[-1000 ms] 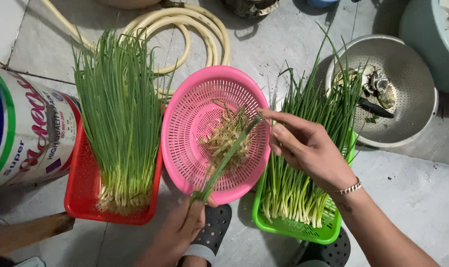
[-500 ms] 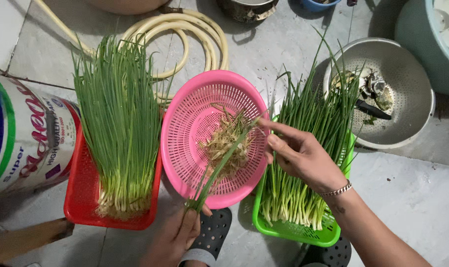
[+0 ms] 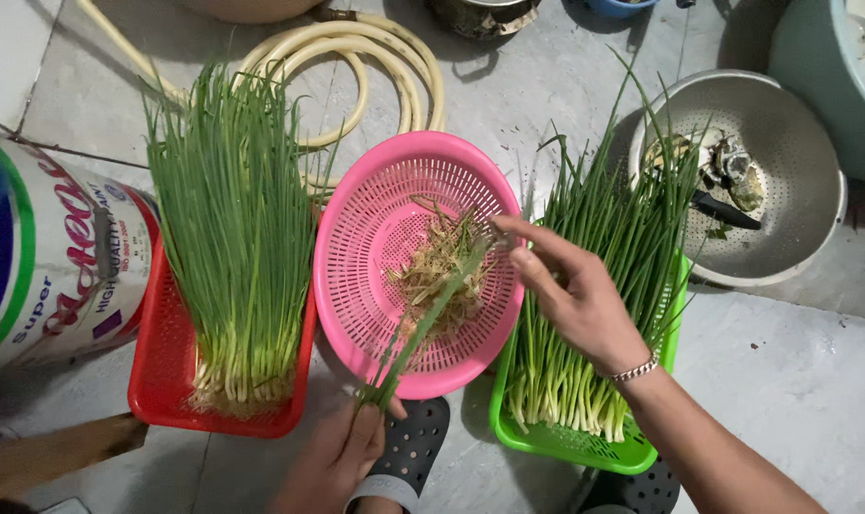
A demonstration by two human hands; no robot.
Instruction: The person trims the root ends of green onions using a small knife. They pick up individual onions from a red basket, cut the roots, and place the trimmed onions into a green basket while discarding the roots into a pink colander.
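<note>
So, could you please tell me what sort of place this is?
Probably a home wash area or back kitchen floor: bare concrete floor, a coiled hose, and baskets of green onions, with a metal colander nearby.

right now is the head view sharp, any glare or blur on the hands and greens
Head view: mostly sharp under soft, even light; the left hand and right hand show little blur, and the stalk between them stays crisp. No strong glare; mild sheen on the metal colander, soft shadows beside the baskets.

- round basket at centre on floor, root scraps in it
- left tray and right tray flanking, each holding chives
- hose behind; colander far right
</note>
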